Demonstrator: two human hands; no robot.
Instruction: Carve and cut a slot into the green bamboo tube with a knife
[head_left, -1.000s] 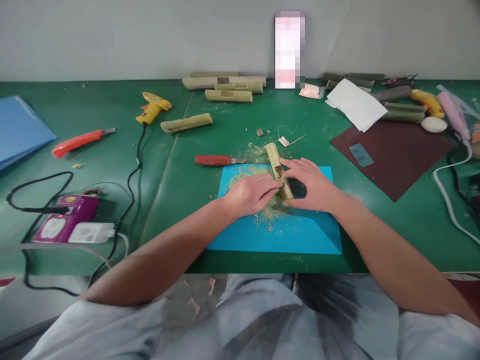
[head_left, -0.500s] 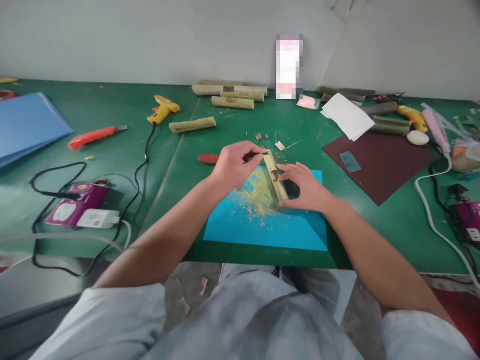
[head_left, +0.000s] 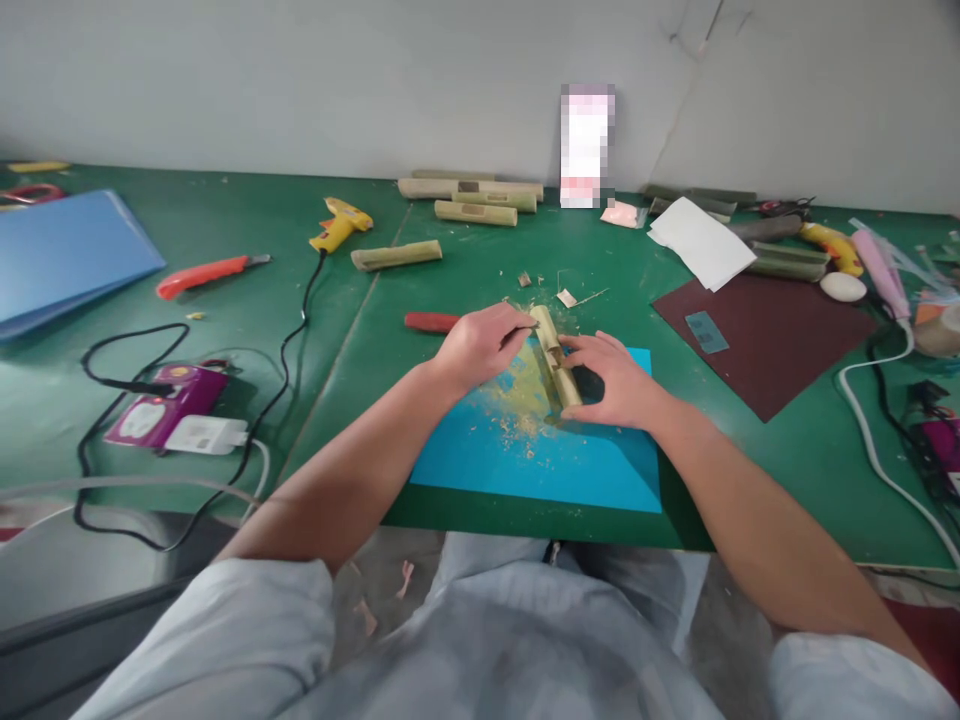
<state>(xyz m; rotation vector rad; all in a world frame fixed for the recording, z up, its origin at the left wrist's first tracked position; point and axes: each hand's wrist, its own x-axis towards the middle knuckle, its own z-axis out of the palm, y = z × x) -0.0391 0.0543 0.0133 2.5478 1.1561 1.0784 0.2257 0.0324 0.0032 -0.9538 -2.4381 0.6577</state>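
A short bamboo tube (head_left: pixel 571 388) with a notch cut near its middle stands at a slant over a blue sheet (head_left: pixel 465 470). My right hand (head_left: pixel 611 380) grips it from the right, thumb near the close end and fingers by the notch. Closed in a pinch, my left hand (head_left: pixel 487 345) has its fingertips at the tube's far end, on the left side. Whatever sits between those fingertips is too small to make out. Yellowish dust and shavings (head_left: pixel 517 430) cover part of the sheet. Partly behind my left hand lies a red-handled tool (head_left: pixel 431 322).
Several bamboo tubes (head_left: pixel 476 213) lie at the back. On the left are a yellow glue gun (head_left: pixel 341 225), a red utility knife (head_left: pixel 202 277) and a purple power strip (head_left: pixel 176 400) with trailing cords. Brown sandpaper (head_left: pixel 765 345) and white paper (head_left: pixel 701 242) lie right.
The whole view has shifted slightly. My left fingertips have moved a little toward me along the tube's far end. My right hand keeps its grip on the bamboo tube.
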